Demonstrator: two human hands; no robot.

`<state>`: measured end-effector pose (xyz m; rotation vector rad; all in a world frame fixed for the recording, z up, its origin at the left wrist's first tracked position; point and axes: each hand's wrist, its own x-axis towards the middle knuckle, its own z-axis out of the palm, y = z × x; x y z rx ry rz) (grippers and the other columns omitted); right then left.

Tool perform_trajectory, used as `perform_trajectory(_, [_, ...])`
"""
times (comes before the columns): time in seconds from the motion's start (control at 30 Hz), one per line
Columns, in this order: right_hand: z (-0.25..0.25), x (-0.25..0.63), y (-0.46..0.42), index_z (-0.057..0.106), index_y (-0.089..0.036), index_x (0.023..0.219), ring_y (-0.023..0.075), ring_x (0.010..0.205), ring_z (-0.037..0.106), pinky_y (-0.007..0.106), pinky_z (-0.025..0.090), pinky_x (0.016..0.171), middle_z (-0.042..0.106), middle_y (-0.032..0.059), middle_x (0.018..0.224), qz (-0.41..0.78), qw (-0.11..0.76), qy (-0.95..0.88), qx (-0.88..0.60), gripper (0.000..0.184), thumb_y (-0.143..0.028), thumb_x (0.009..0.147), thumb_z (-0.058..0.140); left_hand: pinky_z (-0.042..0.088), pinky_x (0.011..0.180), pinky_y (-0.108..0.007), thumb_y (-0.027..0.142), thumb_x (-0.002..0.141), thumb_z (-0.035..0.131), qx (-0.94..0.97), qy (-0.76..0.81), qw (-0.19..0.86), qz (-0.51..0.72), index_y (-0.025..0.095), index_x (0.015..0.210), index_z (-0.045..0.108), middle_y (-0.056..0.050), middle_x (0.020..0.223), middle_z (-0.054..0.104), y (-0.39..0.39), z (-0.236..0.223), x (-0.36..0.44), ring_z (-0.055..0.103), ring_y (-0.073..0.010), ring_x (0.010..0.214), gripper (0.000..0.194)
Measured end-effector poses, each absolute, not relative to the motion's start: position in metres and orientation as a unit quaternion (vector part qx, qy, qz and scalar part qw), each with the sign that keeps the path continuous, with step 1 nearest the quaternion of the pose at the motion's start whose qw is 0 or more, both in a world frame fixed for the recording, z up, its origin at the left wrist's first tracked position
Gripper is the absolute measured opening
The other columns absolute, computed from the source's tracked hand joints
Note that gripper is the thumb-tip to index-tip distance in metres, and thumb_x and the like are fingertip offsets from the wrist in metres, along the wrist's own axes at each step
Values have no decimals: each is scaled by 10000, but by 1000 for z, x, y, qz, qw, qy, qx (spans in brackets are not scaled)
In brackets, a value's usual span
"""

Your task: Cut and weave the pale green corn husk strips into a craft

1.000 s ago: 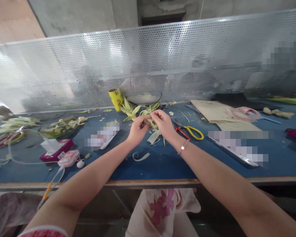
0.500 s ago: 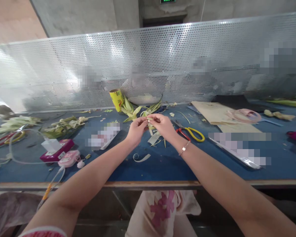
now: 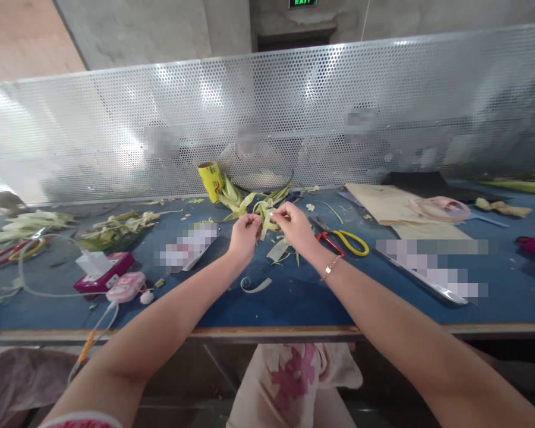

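Between my two hands is a pale green strip of corn husk (image 3: 266,222), looped and folded. My left hand (image 3: 245,235) pinches its left side with the fingers curled in. My right hand (image 3: 292,224) grips the other side between thumb and forefinger. Just beyond them, more corn husks (image 3: 238,205) lie by a yellow tube (image 3: 210,181). Below my hands are cut husk scraps (image 3: 278,249) and a curled strip (image 3: 255,286). Scissors (image 3: 353,242) with one red and one yellow handle lie right of my right hand.
A perforated metal screen (image 3: 267,107) closes off the table's back, with people behind it. To the left are a purple power strip (image 3: 103,273), a pink case (image 3: 125,286), cables and husk piles (image 3: 118,229). Brown paper (image 3: 386,205) and a phone-like slab (image 3: 428,273) lie right.
My hands have moved slightly apart, my right hand shifting up and right. More of the husk strip shows between them.
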<state>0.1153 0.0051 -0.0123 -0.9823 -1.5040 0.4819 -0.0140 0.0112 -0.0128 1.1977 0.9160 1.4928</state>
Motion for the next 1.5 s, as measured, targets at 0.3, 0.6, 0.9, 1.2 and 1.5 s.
perform_trajectory(0.3, [-13,115,-4,486,-246,825,160,589,527,274,355,600,552,-5,672,68,541,-711,-445,158,-362,910,421,489,495,-281,293,897,487,513,433,457,583,216,817,383,50,624,524,7,-16,-9,530,-108,456,152])
perform_trajectory(0.6, [-12,106,-16,481,-260,866,172,522,564,277,352,534,504,-21,574,106,493,-756,-417,167,-368,937,376,276,368,-187,222,888,501,532,455,380,605,226,818,378,95,570,431,6,-16,-15,362,-46,340,141])
perform_trajectory(0.9, [-9,119,-8,434,-260,867,128,358,543,234,345,369,535,-50,573,233,554,-677,-425,157,-410,907,413,256,436,-229,342,879,564,526,403,386,642,235,816,396,92,487,389,14,-13,-20,348,-69,393,209])
perform_trajectory(1.2, [-4,130,-5,460,-249,900,87,311,441,223,302,372,515,-65,533,188,584,-643,-458,130,-370,917,415,290,450,-222,255,946,402,621,413,288,601,226,834,340,98,457,409,4,-5,-22,364,-70,370,131])
perform_trajectory(1.5, [-1,149,13,478,-245,875,81,322,394,222,272,377,465,-71,483,162,608,-621,-468,118,-349,918,445,291,439,-222,256,942,402,635,370,286,614,241,828,323,111,404,373,8,0,-27,345,-85,357,139])
